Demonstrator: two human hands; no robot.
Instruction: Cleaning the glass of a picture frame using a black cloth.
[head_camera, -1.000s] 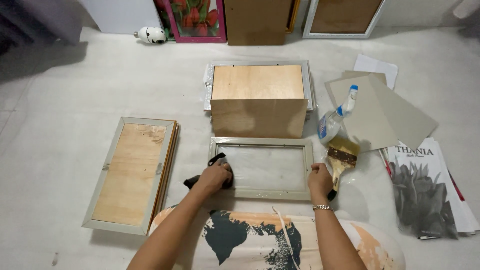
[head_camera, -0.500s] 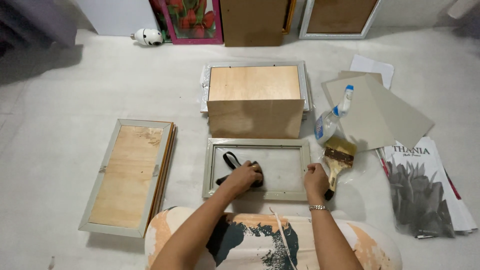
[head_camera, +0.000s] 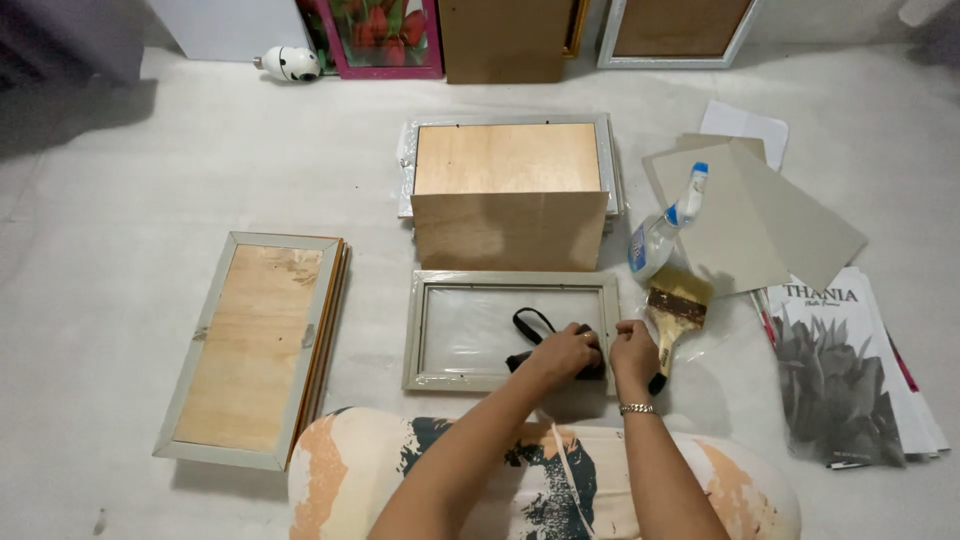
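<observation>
left hand (head_camera: 565, 352): palm down, fingers curled | right hand (head_camera: 632, 347): fingers bent, just beside

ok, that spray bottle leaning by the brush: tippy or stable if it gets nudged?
Probably tippy. The spray bottle is tall and narrow, already standing at a tilt beside the grey boards, so a nudge could topple it. Its rounded clear body would likely roll once down. It looks like thin plastic, so likely light; how full it is cannot be told.

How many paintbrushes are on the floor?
1. The paintbrush lies just right of the grey frame, below the spray bottle, beside the right hand. Others may be hidden under the boards.
</observation>
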